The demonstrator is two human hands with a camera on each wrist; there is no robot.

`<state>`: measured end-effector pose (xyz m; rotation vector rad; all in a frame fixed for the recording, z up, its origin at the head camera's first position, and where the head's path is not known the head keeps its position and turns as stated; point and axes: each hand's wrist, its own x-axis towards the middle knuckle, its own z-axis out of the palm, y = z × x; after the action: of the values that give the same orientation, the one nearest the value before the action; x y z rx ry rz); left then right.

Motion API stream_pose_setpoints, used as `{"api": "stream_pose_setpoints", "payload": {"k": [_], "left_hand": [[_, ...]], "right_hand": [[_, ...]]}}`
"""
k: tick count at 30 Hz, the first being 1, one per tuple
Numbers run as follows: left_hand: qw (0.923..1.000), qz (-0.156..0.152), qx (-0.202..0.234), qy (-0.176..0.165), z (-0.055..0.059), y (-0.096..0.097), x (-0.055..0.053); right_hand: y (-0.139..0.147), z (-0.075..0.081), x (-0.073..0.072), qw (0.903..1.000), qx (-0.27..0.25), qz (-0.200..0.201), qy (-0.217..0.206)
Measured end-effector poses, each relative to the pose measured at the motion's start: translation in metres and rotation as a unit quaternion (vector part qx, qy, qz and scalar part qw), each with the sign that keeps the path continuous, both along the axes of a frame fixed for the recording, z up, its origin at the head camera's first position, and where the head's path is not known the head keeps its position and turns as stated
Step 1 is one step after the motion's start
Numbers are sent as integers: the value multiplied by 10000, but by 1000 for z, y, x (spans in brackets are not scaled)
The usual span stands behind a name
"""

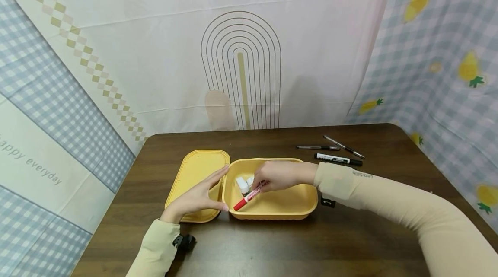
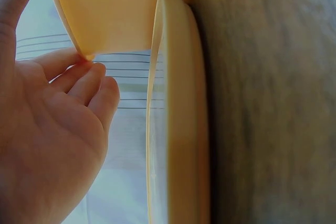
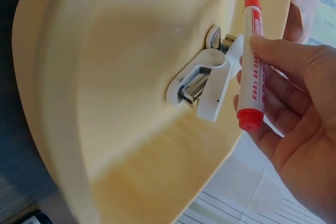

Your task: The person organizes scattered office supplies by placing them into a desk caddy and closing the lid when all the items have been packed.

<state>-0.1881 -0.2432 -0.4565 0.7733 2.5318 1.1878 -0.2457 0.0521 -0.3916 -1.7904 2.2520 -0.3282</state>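
My right hand [image 1: 278, 174] pinches a red-and-white marker [image 3: 252, 59] between thumb and fingers, inside the yellow box [image 1: 289, 203]. The marker slants in the head view, its red cap towards the box's front left corner. Beneath it on the box floor lies a small white stapler [image 3: 212, 90] with metal parts showing, and a second white item with metal on it sits close by, partly hidden. My left hand [image 1: 196, 198] spreads thumb and fingers along the box's left end, fingertips touching the rim. It passes over the yellow lid [image 1: 204, 167].
Right of the box, behind my right forearm, lie a black-and-white marker [image 1: 337, 159] and two pens, one dark pen [image 1: 317, 148] and one slanted pen [image 1: 344, 146]. The lid lies flat beside the box's left end. A patterned cloth [image 1: 163, 61] hangs behind the brown table [image 1: 218, 251].
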Motion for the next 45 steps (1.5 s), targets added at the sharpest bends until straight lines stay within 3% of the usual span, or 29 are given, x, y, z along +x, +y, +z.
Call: {"api": "stream_pose_setpoints", "payload": {"k": [12, 30, 45], "left_hand": [[10000, 17, 11, 14, 2, 0, 1], [9999, -38, 32, 133, 1, 1, 0], [9999, -8, 100, 63, -1, 1, 0]], "right_hand": [[-8, -5, 1, 9983, 572, 40, -100], [-12, -14, 3, 9911, 1300, -266, -145], [-14, -20, 2, 9899, 1351, -318, -304]]}}
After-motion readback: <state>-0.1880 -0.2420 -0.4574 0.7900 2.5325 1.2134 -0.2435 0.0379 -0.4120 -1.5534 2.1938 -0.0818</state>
